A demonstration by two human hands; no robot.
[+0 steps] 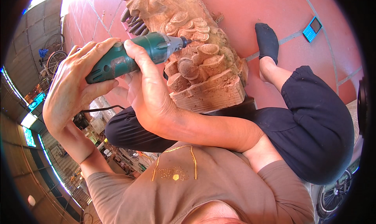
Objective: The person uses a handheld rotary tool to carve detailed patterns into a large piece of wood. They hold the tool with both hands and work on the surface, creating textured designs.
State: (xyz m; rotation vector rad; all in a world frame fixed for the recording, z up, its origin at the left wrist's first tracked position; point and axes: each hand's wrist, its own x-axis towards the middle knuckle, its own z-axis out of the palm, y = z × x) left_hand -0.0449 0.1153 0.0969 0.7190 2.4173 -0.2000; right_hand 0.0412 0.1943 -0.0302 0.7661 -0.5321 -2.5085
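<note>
My left hand (pixel 70 79) is wrapped round the rear of a green rotary tool (pixel 121 61) with a grey metal nose. From the right, my forearm crosses my body, and my right hand (pixel 150 90) grips the tool's front half, thumb along its side and fingers partly hidden beneath. The thin bit (pixel 189 41) at the nose points at a wood carving (pixel 188 69) with rounded, petal-like and wavy shapes. Its tip is at the carved surface; whether it touches, I cannot tell. Wood dust lies over the carving, and a flat sawn block forms its near end.
Dark-handled tools (pixel 137 26) lie left of the carving. A black cord (pixel 102 109) runs behind my wrists. My socked foot (pixel 267 41) rests on red floor tiles, with a blue keypad phone (pixel 312 29) farther right. Bicycles (pixel 56 61) and clutter stand at the left.
</note>
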